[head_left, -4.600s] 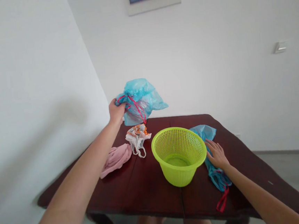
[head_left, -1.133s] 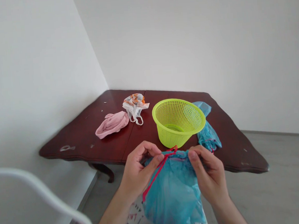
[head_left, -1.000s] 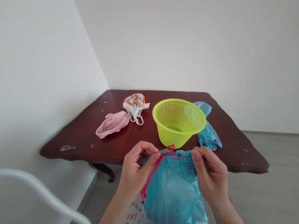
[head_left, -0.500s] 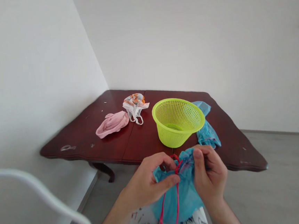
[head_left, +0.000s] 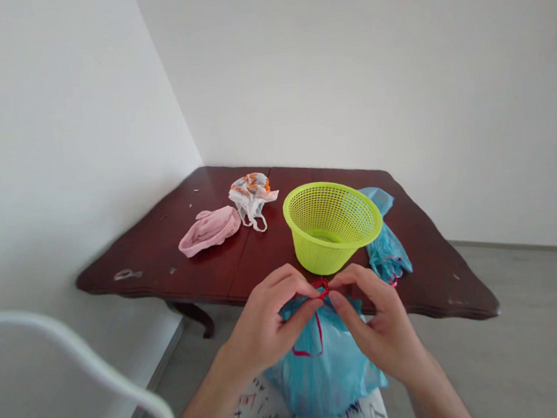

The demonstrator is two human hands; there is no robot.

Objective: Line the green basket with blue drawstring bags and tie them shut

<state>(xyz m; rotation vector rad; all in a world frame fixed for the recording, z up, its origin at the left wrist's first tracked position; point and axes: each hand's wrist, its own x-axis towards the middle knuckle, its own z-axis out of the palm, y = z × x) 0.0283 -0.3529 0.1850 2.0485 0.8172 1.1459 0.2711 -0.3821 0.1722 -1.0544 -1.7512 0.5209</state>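
A translucent blue bag hangs in front of my body, its top gathered near the table's front edge. My left hand pinches the red drawstring at the bag's top. Facing it, my right hand pinches the same red string, with the fingertips of both hands almost touching. One loop of the string droops over the bag's front. Just beyond my hands stands a yellow-green mesh basket, with nothing visible inside.
On the dark red table lie a pink cloth at the left and a crumpled white and orange bag behind it. A second blue bag lies right of the basket. A white cable curves at the lower left.
My right hand has let go of the bag's gathered edge and moved left onto the red string. The bag now hangs lower and fuller, and the string's loop is shorter.
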